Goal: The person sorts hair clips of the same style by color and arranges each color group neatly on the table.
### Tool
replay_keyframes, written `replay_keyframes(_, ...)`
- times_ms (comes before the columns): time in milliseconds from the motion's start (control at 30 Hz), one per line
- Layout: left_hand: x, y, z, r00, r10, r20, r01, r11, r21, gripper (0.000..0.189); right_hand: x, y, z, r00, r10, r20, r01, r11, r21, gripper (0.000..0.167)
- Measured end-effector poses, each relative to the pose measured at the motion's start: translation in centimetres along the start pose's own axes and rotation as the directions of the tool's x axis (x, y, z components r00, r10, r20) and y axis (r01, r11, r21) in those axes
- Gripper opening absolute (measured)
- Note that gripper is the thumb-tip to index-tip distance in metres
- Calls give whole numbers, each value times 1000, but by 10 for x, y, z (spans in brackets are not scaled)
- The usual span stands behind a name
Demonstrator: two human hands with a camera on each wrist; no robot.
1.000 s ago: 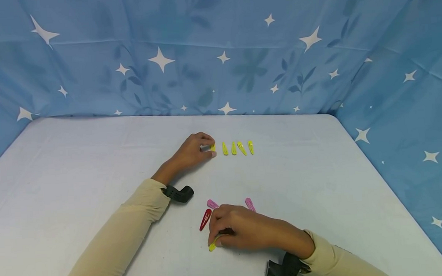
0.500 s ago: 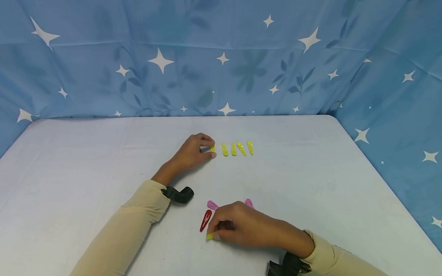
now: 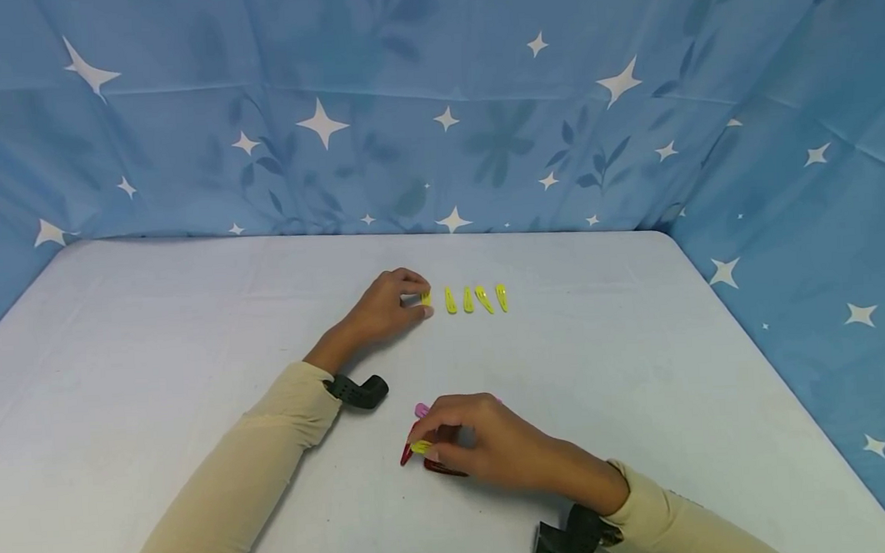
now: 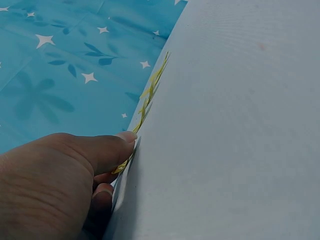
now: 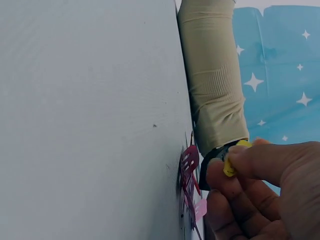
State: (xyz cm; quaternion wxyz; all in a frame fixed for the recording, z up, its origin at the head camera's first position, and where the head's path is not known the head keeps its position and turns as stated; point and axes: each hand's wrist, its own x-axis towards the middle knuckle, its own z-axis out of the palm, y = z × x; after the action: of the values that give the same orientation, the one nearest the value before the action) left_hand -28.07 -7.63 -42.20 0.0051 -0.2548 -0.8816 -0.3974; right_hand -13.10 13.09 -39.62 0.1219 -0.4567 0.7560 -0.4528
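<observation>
My left hand [image 3: 382, 309] is at the left end of a row of yellow snap hair clips [image 3: 468, 300]. Its thumb and fingers pinch the end clip [image 3: 425, 298] at the table surface. Nearer to me, my right hand [image 3: 489, 441] holds another yellow hair clip [image 3: 421, 447] between thumb and forefinger, lifted off the table, as the right wrist view confirms. Below and behind that hand lie a red hair clip [image 3: 406, 455], a dark red one [image 3: 443, 468] and a pink one [image 3: 421, 409]. The hand partly covers this group.
The hair clips lie on a white-covered table [image 3: 644, 399]. A blue star-patterned cloth [image 3: 376, 146] stands behind it and along its sides. Each wrist wears a black camera mount, the left mount [image 3: 358, 391] and the right mount [image 3: 572, 537].
My right hand has lifted its yellow clip off the table and moved it slightly away from me, over the red clips. A dark red clip now shows beneath it. The left hand stays put.
</observation>
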Motion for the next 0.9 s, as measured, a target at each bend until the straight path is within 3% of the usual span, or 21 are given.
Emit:
replay_keyframes(367, 0, -1, 1, 1000, -4, -9, 4, 1000, -9, 41, 0, 6, -2, 997, -32, -72, 36, 998, 50, 28)
replay_keyframes(667, -2, -1, 2, 1000, 5, -10, -5, 1000, 3, 41, 0, 4, -8, 988, 122, -90, -110, 986, 126, 15)
replay_keyframes(900, -1, 0, 1, 1000, 4, -8, -4, 1000, 7, 39, 0, 6, -23, 958, 240, -159, -217, 965, 148, 11)
